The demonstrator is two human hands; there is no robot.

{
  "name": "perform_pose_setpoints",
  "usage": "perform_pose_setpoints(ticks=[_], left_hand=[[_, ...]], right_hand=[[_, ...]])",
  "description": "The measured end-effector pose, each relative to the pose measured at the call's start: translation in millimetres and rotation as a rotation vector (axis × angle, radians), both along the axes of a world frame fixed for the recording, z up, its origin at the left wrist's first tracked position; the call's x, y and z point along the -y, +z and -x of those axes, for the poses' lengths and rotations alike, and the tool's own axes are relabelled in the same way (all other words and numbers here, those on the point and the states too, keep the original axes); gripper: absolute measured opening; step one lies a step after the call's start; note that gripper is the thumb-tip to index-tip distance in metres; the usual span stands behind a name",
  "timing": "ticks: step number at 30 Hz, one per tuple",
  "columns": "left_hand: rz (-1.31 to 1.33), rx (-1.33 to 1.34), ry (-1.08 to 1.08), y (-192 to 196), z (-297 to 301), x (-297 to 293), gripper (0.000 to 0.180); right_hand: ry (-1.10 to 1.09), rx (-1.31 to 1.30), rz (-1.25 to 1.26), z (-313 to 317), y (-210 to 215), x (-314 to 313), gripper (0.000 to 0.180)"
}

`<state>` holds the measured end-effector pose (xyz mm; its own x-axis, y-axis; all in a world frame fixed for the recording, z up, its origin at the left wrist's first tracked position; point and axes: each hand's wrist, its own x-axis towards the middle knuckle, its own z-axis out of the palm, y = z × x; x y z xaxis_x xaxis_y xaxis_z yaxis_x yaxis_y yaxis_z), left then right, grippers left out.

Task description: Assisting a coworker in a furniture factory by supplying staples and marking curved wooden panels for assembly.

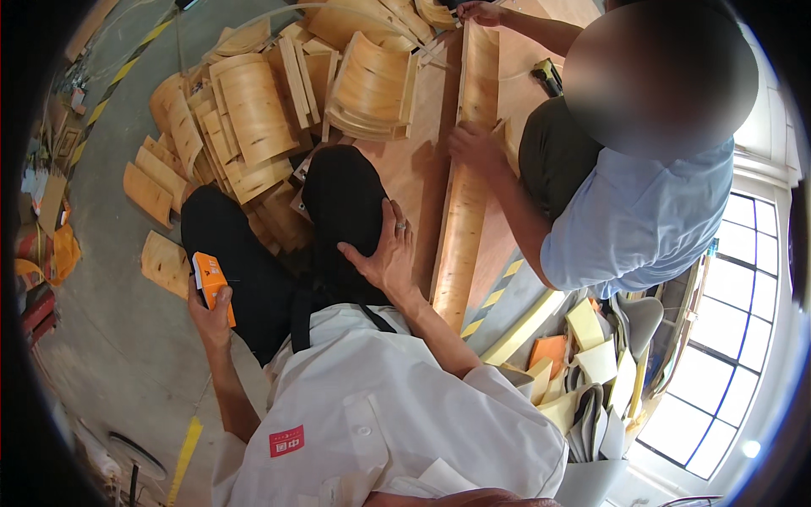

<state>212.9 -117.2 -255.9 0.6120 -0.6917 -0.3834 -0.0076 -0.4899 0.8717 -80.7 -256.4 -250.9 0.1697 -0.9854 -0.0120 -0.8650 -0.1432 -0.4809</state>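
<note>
My left hand [211, 323] is closed around a small orange box [214, 277] with a white edge, held beside my left thigh. On my right knee rests my right hand [390, 260], its fingers spread and a ring on one of them; nothing is in it. Just beyond that hand lies a long, trough-shaped strip of plywood [463, 221] on a wooden tabletop [429, 100]. A co-worker in a light blue shirt leans over from the right, with one hand [478, 149] on the strip and the other [480, 12] near its far end.
Several curved plywood panels [252, 106] are heaped on the floor ahead of my knees. A yellow-and-black tool [547, 78] lies near the co-worker. Foam offcuts [596, 363] pile up at the lower right, below a window [728, 313]. Yellow-and-black tape [103, 100] marks the floor at left.
</note>
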Motion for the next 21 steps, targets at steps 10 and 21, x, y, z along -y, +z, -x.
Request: perform_pose_setpoints(ticks=[10,21], left_hand=[[-0.076,0.003,0.053,-0.1,1.9,1.0,0.083],[-0.088,0.026,0.032,4.4,0.9,3.5,0.077]], right_hand=[[-0.018,0.008,-0.036,-1.0,-0.2,-0.3,0.103],[-0.010,0.000,-0.019,-0.7,0.5,0.4,0.102]])
